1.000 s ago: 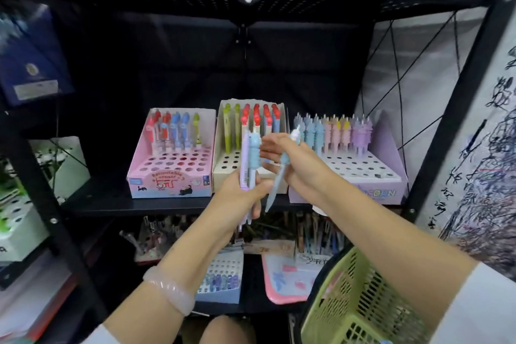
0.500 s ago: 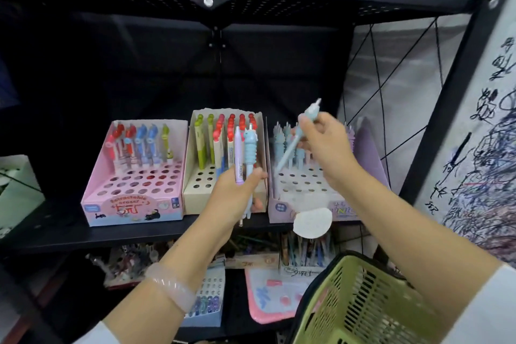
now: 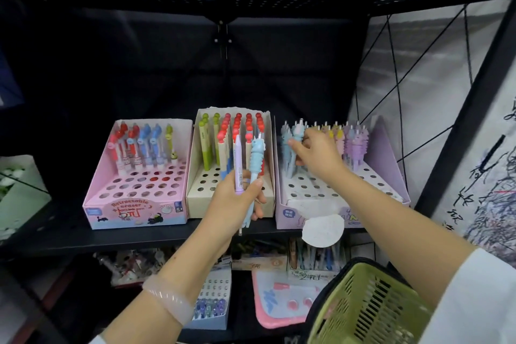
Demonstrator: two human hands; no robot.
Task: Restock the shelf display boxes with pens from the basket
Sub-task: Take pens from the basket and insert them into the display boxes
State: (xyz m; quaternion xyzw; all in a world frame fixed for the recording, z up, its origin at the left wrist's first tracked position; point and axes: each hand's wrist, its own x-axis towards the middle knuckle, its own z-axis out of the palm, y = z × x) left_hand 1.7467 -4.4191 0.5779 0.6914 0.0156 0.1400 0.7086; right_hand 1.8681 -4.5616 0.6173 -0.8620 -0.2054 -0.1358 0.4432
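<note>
Three display boxes stand on the black shelf: a pink box (image 3: 134, 212) at left, a cream box (image 3: 196, 201) in the middle, a lilac box (image 3: 386, 153) at right. My left hand (image 3: 237, 201) holds two pens upright in front of the cream box: a purple pen (image 3: 238, 165) and a light blue pen (image 3: 256, 159) with a ribbed figure top. My right hand (image 3: 318, 159) reaches into the lilac box, its fingers closed on a light blue pen (image 3: 296, 134) among the blue ones in the back row. The green basket (image 3: 365, 307) hangs at bottom right.
The lilac box's front rows of holes stand unfilled, and a round white label (image 3: 324, 229) hangs off its front. A lower shelf holds more pen boxes (image 3: 212, 307) and a pink pouch (image 3: 282, 299). A black upright post (image 3: 458, 134) borders the right side.
My right hand has carried the light blue pen from above the lilac box down into its back row. My left hand stays in place with its two pens.
</note>
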